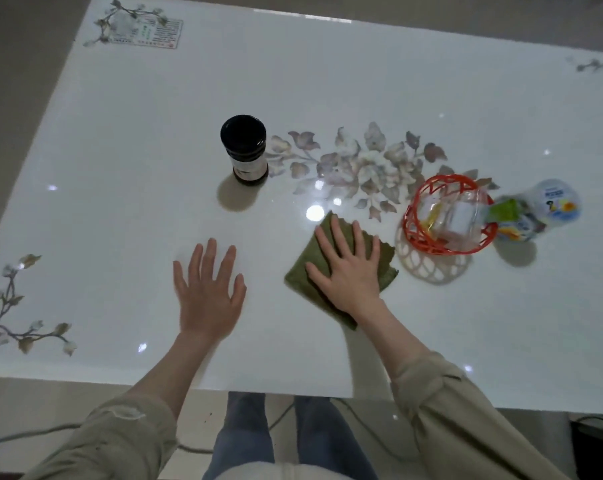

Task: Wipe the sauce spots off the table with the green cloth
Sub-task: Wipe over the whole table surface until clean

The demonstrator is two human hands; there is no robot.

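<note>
Flat right hand (348, 268) presses folded, perhaps terry, green cloth (298, 277) onto glossy table (120, 168)

Dim, cool and fairly even, lit from overhead. Mirrored on the glossy white surface (120, 237) as scattered pinpoint reflections, plus one larger round glare patch just right of centre and a pale strip along the top edge. Soft shadows thrown toward the lower frame: round below the dark jar (243, 150), latticed below the orange basket (449, 216). Smeared and out of focus at right, around the plastic bottle (549, 202). Faintly ghosted along the left hand (208, 292). Bowed at the edges by the wide lens; murky in the corners.
</note>
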